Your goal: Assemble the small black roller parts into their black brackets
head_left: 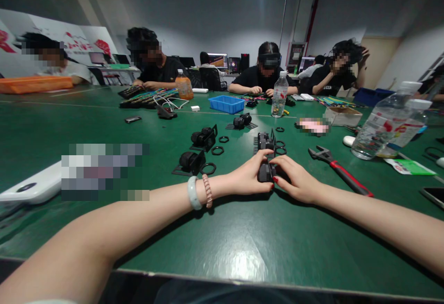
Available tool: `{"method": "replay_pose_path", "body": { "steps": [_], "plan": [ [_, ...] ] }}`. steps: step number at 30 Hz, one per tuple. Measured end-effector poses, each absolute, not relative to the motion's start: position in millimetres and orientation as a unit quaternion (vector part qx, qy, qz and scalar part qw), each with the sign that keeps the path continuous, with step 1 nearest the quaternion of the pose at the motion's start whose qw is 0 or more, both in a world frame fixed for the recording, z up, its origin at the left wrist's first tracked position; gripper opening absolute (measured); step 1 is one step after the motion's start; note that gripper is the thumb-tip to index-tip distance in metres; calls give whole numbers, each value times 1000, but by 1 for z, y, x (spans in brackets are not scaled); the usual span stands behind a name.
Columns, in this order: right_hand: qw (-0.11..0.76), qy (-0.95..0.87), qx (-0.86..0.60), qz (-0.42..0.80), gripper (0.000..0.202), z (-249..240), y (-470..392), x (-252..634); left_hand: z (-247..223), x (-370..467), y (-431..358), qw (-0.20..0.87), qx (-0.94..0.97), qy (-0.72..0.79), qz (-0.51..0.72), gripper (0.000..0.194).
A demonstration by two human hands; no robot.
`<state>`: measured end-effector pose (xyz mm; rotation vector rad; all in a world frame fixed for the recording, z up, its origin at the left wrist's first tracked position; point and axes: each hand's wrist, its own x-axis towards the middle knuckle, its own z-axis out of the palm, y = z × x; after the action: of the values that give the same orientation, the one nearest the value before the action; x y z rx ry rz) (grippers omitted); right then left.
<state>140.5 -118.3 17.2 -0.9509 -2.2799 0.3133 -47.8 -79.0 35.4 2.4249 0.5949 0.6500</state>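
Near the middle of the green table, my left hand and my right hand meet around a black plastic part. The left thumb and fingers close on it from the left. From the right, my right thumb and fingertips pinch its edge; the fingers partly hide it. Just beyond lies a similar black part, with black rings beside it. To the left are more black parts with flat plates, one nearer and one farther, and loose black rings.
An adjustable wrench with red-black handles lies right of my hands. Water bottles stand farther right. A blue tray and an orange drink bottle are across the table. A white device lies left. Several people sit opposite.
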Motion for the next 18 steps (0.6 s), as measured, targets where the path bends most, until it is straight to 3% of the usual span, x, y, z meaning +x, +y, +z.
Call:
{"method": "replay_pose_path", "body": {
  "steps": [18],
  "plan": [
    [319,-866,-367,115,28,18,-117,140,37,-48,-80,283,900,226,243,73]
  ]
}}
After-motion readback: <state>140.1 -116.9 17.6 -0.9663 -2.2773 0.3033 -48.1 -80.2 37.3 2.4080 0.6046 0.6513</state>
